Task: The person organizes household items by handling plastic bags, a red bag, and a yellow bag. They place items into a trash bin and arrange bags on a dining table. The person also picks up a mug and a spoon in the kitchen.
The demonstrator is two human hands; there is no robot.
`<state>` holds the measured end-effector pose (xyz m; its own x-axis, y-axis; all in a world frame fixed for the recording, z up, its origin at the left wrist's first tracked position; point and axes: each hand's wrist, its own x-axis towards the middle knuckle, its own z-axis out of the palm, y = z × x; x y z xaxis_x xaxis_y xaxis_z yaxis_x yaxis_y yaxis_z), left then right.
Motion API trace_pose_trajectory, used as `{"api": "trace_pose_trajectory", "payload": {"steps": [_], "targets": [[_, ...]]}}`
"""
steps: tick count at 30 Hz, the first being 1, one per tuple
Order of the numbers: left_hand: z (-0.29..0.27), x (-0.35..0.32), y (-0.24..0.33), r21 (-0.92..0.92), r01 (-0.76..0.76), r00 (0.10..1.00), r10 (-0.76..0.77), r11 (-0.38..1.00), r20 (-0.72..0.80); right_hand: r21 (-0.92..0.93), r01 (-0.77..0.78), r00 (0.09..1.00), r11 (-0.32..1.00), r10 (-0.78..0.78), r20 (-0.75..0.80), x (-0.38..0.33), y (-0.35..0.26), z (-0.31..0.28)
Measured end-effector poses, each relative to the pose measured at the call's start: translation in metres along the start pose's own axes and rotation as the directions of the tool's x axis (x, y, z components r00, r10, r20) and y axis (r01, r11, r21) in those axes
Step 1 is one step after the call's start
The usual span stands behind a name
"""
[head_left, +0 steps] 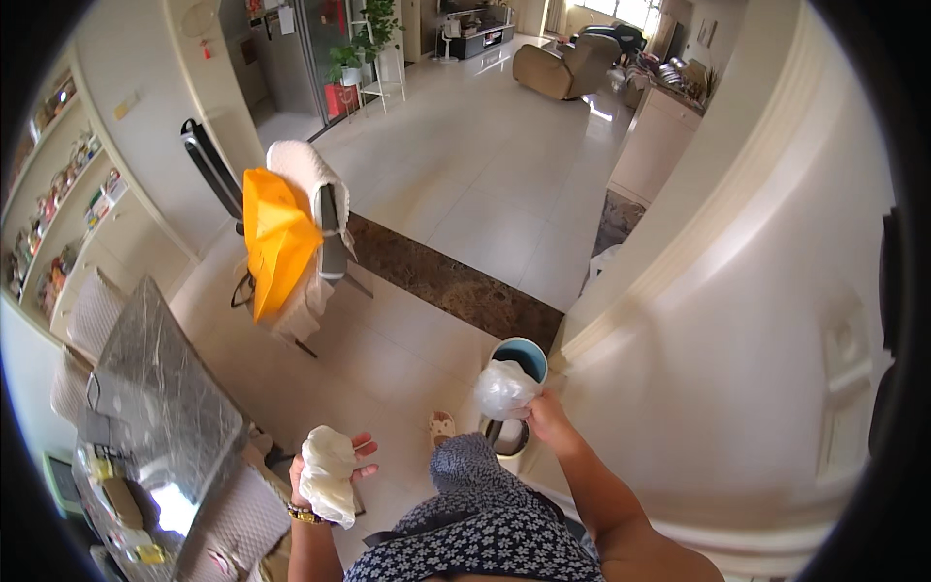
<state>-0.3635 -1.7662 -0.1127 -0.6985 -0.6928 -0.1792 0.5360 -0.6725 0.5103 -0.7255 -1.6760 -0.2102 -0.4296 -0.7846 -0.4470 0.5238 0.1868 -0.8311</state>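
My left hand (pixel 364 471) holds a crumpled, soft off-white bundle (pixel 330 472), cloth-like or thin plastic; I cannot tell which. Its fingers stick out beyond the bundle's right side, and a beaded bracelet circles the wrist. Closed at the neck of a puffed-up, translucent white plastic bag (pixel 505 390) is my right hand (pixel 549 417). That bag hangs at the near rim of a round bin (pixel 525 342) with a blue inside, covering part of it. Just nearer stands a second pale container (pixel 508 438) with a dark opening, partly hidden by the bag and my arm.
To the left, a chair (pixel 332 233) carries a yellow bag (pixel 278 242) and a pale cover. A grey marble-look table (pixel 179 388) holds several items. On the right rises a white wall (pixel 737 388). A dark stone strip (pixel 436 275) crosses the floor ahead. My slippered foot (pixel 442 425) shows below.
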Motion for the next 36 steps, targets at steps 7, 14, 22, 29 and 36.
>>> {"api": "trace_pose_trajectory", "payload": {"steps": [7, 14, 22, 29, 36], "targets": [[0.002, 0.171, 0.081, -0.034, 0.105, 0.994, -0.104, 0.994, 0.040, 0.167, 0.263, 0.939, 0.950, -0.292, 0.184, 0.103, -0.143, 0.070], [0.007, 0.360, 0.106, 0.082, 0.261, 0.961, -0.266, 0.962, 0.068, 0.172, 0.711, 0.508, 0.682, -0.667, 0.545, 0.145, -0.336, 0.140], [0.054, 0.615, 0.138, 0.166, 0.590, 0.770, -0.613, 0.790, 0.179, 0.223, 0.094, 0.968, 0.970, -0.037, -0.246, 0.364, -0.268, 0.084], [0.153, 0.780, 0.078, 0.343, 0.696, 0.514, -0.771, 0.631, 0.376, 0.186, -0.129, 0.978, 0.974, 0.156, -0.141, 0.471, -0.232, 0.011], [0.183, 0.938, -0.019, 0.220, 0.786, 0.511, -0.807, 0.578, 0.294, 0.503, -0.330, 0.915, 0.799, 0.402, -0.037, 0.601, -0.316, -0.104]]}}
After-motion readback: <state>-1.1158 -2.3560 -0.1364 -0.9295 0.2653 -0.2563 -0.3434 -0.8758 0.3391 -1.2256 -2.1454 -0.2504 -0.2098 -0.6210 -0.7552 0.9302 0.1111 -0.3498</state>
